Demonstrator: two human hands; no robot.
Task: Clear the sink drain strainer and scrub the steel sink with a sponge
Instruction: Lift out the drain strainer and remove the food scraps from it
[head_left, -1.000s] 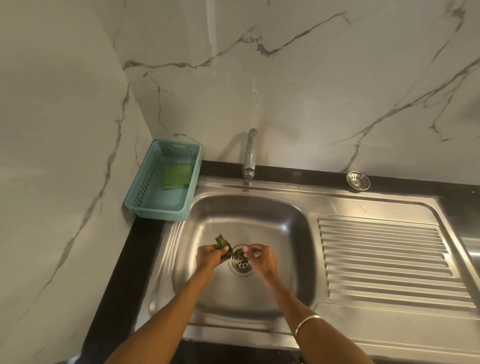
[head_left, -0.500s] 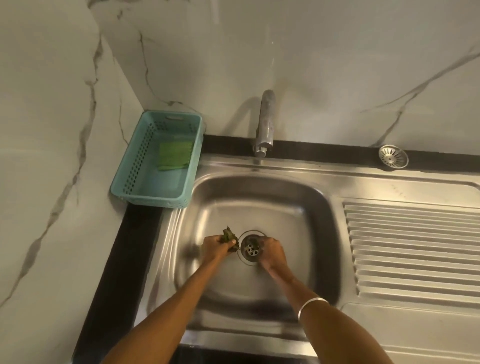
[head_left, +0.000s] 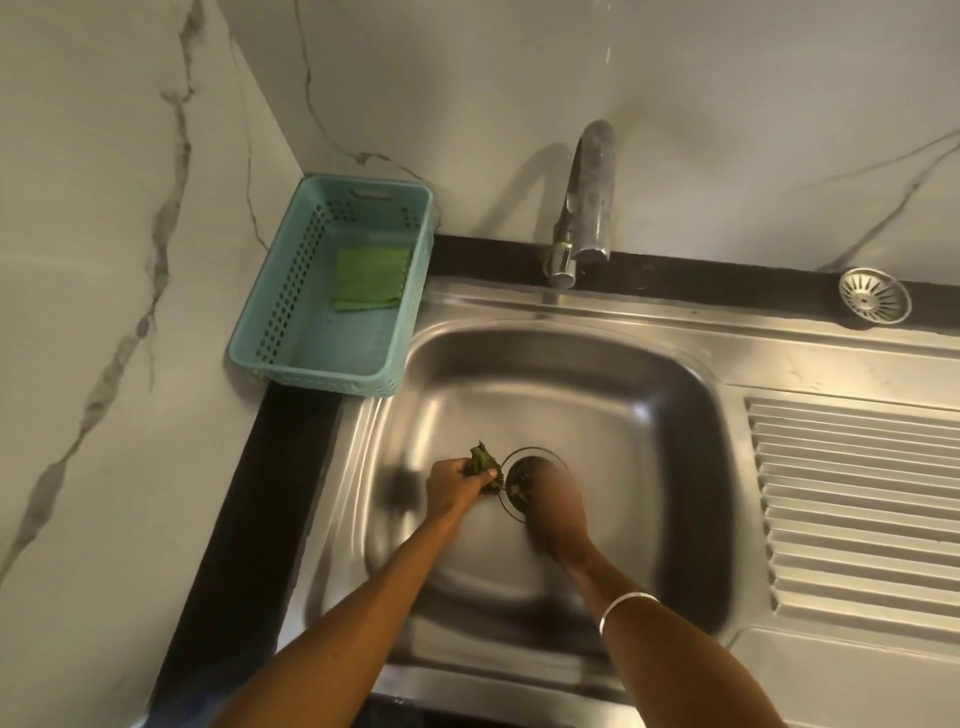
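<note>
At the bottom of a steel sink (head_left: 649, 374), a person's left hand (head_left: 454, 486) is clamped on a wad of green scraps (head_left: 483, 462) just left of the drain (head_left: 519, 483); the blurred right hand (head_left: 553, 512) covers the drain, its grip unreadable. Bare basin surrounds both hands. A green sponge (head_left: 370, 278) lies in a teal basket (head_left: 291, 332) on the black table (head_left: 249, 519), and a loose strainer (head_left: 874, 302) rests by the marble wall (head_left: 727, 130).

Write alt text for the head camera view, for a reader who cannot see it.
A person's left hand grips a clump of green scraps beside the drain of a steel sink, while the blurred right hand reaches into the drain. A green sponge lies in a teal basket at the sink's far left corner; a strainer sits on the black ledge behind.
</note>
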